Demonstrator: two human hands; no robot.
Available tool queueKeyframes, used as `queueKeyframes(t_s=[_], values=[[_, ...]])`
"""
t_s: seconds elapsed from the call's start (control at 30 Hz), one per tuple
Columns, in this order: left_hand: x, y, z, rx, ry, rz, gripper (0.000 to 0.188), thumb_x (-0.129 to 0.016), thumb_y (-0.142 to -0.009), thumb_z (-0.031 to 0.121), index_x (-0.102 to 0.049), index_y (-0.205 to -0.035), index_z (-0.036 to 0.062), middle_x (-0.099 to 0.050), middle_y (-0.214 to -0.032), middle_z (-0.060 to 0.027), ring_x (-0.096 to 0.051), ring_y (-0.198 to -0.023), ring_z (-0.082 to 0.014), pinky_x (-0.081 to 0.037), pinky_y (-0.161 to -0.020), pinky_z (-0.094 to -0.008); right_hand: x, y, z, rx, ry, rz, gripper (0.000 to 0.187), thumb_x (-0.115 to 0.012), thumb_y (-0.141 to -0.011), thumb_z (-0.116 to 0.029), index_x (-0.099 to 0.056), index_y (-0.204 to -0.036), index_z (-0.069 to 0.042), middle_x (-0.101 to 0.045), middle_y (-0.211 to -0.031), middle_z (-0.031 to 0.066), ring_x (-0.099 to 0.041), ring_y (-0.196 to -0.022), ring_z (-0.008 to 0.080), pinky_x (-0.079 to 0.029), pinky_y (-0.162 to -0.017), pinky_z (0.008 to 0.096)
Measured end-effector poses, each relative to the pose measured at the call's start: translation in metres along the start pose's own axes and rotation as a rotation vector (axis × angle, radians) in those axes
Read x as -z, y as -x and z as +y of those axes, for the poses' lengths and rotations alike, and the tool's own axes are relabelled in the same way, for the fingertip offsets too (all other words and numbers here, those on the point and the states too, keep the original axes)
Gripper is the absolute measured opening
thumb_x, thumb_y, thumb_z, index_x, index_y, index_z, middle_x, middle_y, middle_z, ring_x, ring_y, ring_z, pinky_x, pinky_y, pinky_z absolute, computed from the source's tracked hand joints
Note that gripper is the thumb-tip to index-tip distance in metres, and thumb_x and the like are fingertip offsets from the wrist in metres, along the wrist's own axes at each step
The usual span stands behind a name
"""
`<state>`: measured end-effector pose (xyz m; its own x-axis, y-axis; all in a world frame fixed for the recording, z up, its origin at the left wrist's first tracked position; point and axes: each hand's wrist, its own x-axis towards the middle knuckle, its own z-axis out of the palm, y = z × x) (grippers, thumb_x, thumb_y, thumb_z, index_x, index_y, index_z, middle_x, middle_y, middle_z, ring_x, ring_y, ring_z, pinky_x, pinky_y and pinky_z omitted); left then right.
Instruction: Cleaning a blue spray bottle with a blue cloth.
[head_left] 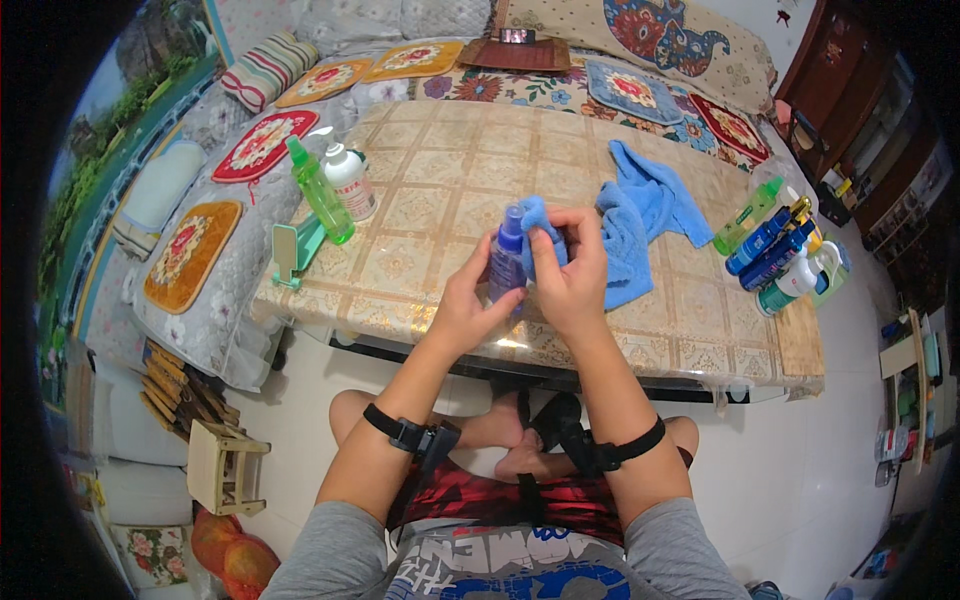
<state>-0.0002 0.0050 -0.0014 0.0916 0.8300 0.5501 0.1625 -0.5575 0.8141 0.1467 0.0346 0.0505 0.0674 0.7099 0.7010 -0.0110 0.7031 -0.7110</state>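
My left hand [472, 302] is wrapped round a small purple-blue spray bottle [507, 258], held upright over the near part of the table. Beside its neck, my right hand [572, 265] grips a corner of a blue towel [625, 245] and presses it against the bottle's upper part. The rest of the towel lies bunched on the tabletop to the right, stretching toward the far side. Fingers hide part of the bottle and the pinched cloth.
A patterned covering lies over the table [430, 170]. At its left stand a green spray bottle [322, 195], a white pump bottle [350, 182] and a mint-green phone stand [297, 250]. Several bottles [770, 250] cluster at the right. A small wooden stool [225, 465] stands at lower left.
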Motion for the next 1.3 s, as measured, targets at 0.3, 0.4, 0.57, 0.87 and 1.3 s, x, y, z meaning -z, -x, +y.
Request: queueKeyframes(t_s=[0.3,0.4,0.57,0.87,1.3], values=[[0.001,0.0,0.003,0.046,0.031,-0.032,0.083,-0.077,-0.085,0.006,-0.032,-0.155,0.0002,-0.059,-0.134,-0.0155,-0.06,-0.118,-0.0185,-0.048,-0.102,-0.0349,0.003,0.0,-0.012,-0.187,-0.032,-0.033,0.016,-0.068,-0.09,-0.003,-0.061,-0.104,0.001,-0.067,-0.102,0.0142,-0.065,-0.094,0.0225,-0.052,-0.084,0.0335],[-0.002,-0.001,0.003,0.007,0.025,-0.027,0.084,-0.077,-0.085,0.006,-0.032,-0.155,0.001,-0.057,-0.138,-0.0172,-0.058,-0.122,-0.02,-0.047,-0.104,-0.0352,0.003,-0.004,-0.008,0.032,-0.031,0.023,0.019,-0.072,-0.087,-0.005,-0.063,-0.103,0.0,-0.065,-0.105,0.0136,-0.063,-0.096,0.0234,-0.051,-0.083,0.0334],[0.0,0.001,0.003,0.0,-0.024,-0.035,0.082,-0.078,-0.084,0.006,-0.034,-0.153,0.0006,-0.056,-0.141,-0.019,-0.057,-0.125,-0.0218,-0.046,-0.105,-0.0358,0.001,-0.019,-0.038,0.151,0.23,0.048,0.019,-0.077,-0.083,-0.007,-0.067,-0.099,-0.002,-0.062,-0.1,0.0127,-0.062,-0.093,0.0258,-0.05,-0.08,0.0346],[0.0,0.0,0.007,0.027,0.0,-0.034,0.083,-0.08,-0.08,0.006,-0.038,-0.151,0.0008,-0.058,-0.138,-0.0192,-0.059,-0.123,-0.0237,-0.047,-0.105,-0.0368,-0.002,-0.025,-0.052,0.177,0.35,-0.029,0.018,-0.079,-0.079,-0.007,-0.069,-0.093,0.0,-0.061,-0.089,0.0126,-0.063,-0.08,0.029,-0.052,-0.07,0.0357],[0.002,0.0,0.009,0.033,-0.078,-0.062,0.08,-0.079,-0.082,0.008,-0.039,-0.15,-0.002,-0.062,-0.13,-0.0156,-0.061,-0.119,-0.0222,-0.047,-0.105,-0.0372,0.008,-0.038,-0.046,-0.34,-0.024,-0.139,0.023,-0.076,-0.089,-0.016,-0.069,-0.094,0.005,-0.069,-0.082,0.0046,-0.061,-0.074,0.0087,-0.05,-0.067,0.0254]])
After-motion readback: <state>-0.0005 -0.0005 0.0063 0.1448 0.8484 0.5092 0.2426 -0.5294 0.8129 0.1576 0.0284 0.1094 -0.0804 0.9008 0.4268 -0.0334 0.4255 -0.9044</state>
